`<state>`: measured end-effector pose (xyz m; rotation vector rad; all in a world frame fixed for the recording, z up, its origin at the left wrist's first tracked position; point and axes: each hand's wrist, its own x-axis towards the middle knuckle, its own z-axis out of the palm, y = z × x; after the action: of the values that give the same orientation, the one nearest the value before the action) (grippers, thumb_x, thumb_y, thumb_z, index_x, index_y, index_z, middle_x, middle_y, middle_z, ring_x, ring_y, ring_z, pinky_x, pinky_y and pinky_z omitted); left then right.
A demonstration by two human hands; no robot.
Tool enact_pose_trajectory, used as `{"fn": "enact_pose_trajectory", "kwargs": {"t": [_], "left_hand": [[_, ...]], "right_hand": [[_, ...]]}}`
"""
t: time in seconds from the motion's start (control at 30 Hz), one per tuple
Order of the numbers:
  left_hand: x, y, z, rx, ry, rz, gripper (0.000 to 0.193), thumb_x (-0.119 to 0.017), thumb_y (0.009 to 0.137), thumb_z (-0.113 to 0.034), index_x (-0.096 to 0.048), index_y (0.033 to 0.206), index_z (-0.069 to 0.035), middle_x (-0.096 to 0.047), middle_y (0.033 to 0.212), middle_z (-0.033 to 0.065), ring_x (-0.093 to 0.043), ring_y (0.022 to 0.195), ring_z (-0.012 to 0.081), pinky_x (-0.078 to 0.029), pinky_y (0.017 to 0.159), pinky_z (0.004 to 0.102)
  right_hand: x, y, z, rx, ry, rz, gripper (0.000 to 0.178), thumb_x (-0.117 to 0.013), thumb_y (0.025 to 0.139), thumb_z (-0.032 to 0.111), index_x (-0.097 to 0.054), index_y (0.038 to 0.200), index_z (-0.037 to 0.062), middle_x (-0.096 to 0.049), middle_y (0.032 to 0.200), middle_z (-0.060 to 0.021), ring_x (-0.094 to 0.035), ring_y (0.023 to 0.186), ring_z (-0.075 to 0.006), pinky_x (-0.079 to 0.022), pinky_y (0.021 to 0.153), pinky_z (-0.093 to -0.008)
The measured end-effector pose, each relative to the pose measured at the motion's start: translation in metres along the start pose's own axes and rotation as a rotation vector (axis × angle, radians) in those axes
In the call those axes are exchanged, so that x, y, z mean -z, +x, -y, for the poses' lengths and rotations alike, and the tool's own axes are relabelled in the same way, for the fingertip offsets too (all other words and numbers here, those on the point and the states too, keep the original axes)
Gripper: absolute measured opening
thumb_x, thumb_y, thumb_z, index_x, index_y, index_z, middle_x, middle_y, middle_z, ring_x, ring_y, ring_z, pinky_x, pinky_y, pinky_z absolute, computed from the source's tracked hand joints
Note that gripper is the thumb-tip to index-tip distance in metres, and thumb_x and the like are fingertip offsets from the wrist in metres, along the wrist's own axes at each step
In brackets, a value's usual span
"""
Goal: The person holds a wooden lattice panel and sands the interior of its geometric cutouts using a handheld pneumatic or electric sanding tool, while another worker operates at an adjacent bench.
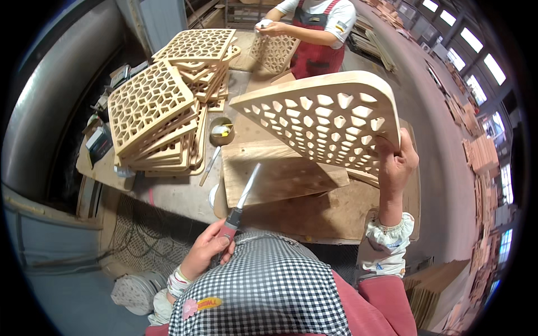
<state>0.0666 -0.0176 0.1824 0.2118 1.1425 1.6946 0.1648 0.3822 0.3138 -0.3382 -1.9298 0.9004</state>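
My right hand (398,162) grips the edge of a pale wooden lattice panel (330,124), thumb on its face. The panel, full of angular cut-outs with a rounded corner, is tilted up above the table. In my left hand (207,249) is a handheld tool (231,224) with a red and dark handle and a slim whitish rod pointing up and away. Its rod stands apart from the panel. Below both lies a flat wooden board (263,173) on the worktable, partly shadowed.
Stacked lattice panels (151,106) fill the table's left side, with more panels (196,45) behind. A round container (222,131) and a slim stick (210,166) lie nearby. Across the table a co-worker (316,56) holds another panel (274,53). Boards (437,291) stand at lower right.
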Motion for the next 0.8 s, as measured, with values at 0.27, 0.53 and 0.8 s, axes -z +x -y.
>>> {"fn": "enact_pose_trajectory", "kwargs": {"t": [0.27, 0.53, 0.8], "left_hand": [[-0.008, 0.007, -0.016, -0.051, 0.207, 0.045, 0.073, -0.065, 0.103, -0.029, -0.033, 0.164, -0.004, -0.065, 0.101, 0.0076, -0.058, 0.073, 0.0119, -0.048, 0.065, 0.0255], [-0.034, 0.013, -0.061, -0.151, 0.362, 0.092, 0.065, -0.057, 0.106, -0.016, -0.031, 0.165, -0.003, -0.061, 0.095, 0.0040, -0.056, 0.072, 0.0093, -0.048, 0.061, 0.0242], [-0.035, 0.018, -0.063, -0.250, 0.451, -0.072, 0.065, -0.058, 0.109, -0.023, -0.031, 0.164, -0.002, -0.063, 0.095, 0.0030, -0.057, 0.067, 0.0068, -0.047, 0.056, 0.0230]], "right_hand": [[-0.002, 0.008, 0.019, 0.244, -0.483, 0.030, 0.017, -0.081, 0.082, 0.008, -0.068, 0.092, 0.0040, -0.066, 0.075, -0.0108, -0.066, 0.063, -0.0230, -0.051, 0.059, -0.0341], [-0.063, 0.010, 0.053, 0.475, -0.817, 0.287, 0.028, -0.081, 0.081, 0.022, -0.056, 0.083, 0.0090, -0.061, 0.071, -0.0103, -0.065, 0.065, -0.0318, -0.050, 0.060, -0.0426], [-0.094, 0.033, 0.048, 0.503, -0.811, 0.404, 0.023, -0.074, 0.083, 0.024, -0.057, 0.085, 0.0080, -0.069, 0.077, -0.0139, -0.069, 0.069, -0.0361, -0.052, 0.062, -0.0459]]}}
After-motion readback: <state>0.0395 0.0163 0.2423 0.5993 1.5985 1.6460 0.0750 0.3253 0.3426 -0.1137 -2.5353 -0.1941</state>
